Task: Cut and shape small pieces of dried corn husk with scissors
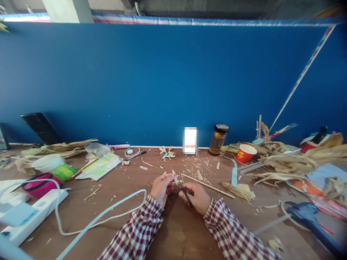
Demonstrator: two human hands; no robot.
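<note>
My left hand (162,187) is closed, pinching a small pale piece of dried husk (176,178) between thumb and fingertips. Close beside it, my right hand (197,196) is wrapped round a slim dark tool (186,195), whose tip points at that piece. Whether the tool is tweezers or a blade is too small to tell. A thin pale stick (207,185) lies just beyond my right hand, among scattered husk scraps (200,174). Further back, a star-shaped husk piece with a light-blue bit (167,153) rests on the table.
To the right are a blue glue gun (305,213), heaped dried husks (292,166), a red paper cup (246,154) and a dark-lidded bottle (218,141). On the left lie a white power strip (38,218), a looping cable (108,209) and a pink pouch (40,186). A blue partition (149,79) stands behind.
</note>
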